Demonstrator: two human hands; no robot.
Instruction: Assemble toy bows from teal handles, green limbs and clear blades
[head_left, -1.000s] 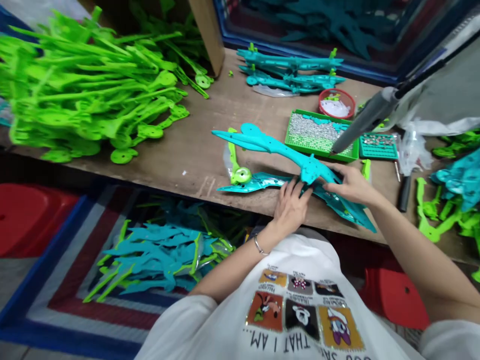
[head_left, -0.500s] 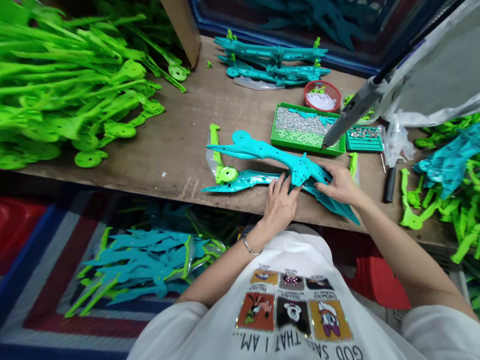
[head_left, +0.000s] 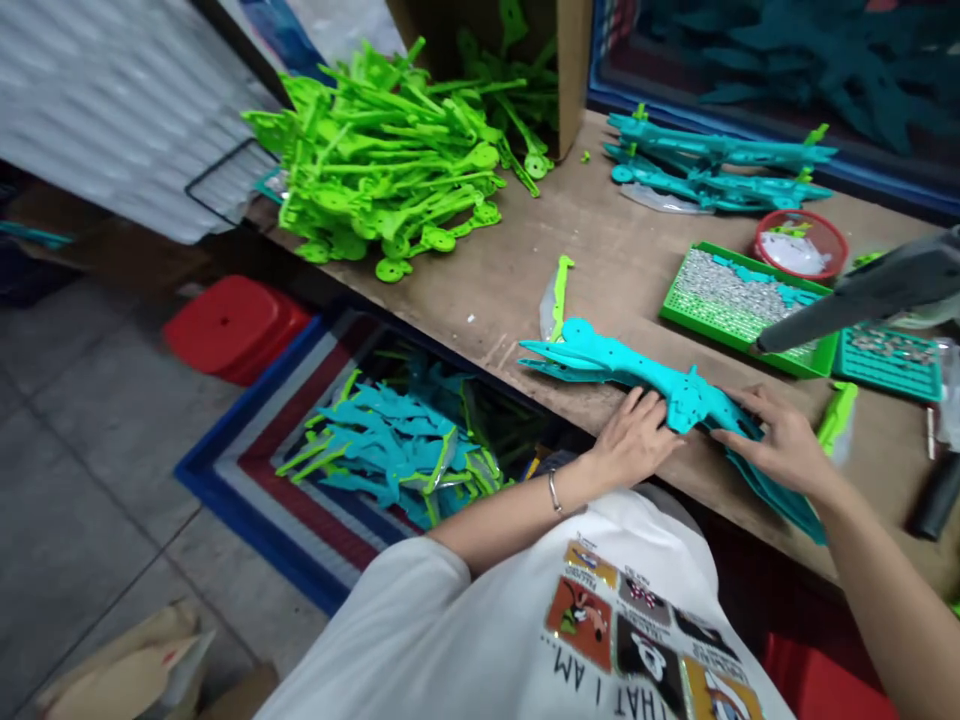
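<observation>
Two long teal plastic shell halves (head_left: 649,370) lie one over the other at the table's front edge, their outlines nearly matched. My left hand (head_left: 637,435) has bent fingers against the near edge of the shells, left of the middle hub. The right hand (head_left: 780,440) grips their right arm between thumb and fingers. Behind the shells' left end lies a lime-green strip (head_left: 561,290) with a clear plastic piece. Another lime-green strip (head_left: 836,415) lies beyond my right hand. Whatever is between the shells is hidden.
A grey powered screwdriver (head_left: 855,295) hangs over a green tray (head_left: 705,333) of screws. Nearby are a red basket (head_left: 838,255) and a teal tray (head_left: 892,380). Lime-green parts (head_left: 390,160) are heaped at left; finished-looking teal assemblies (head_left: 720,165) lie behind. A black-handled tool (head_left: 937,495) lies right.
The upper teal shell half has come down onto the lower one, covering it and the lime-green disc. My left fingers have moved out to the near edge. The view has turned left.
</observation>
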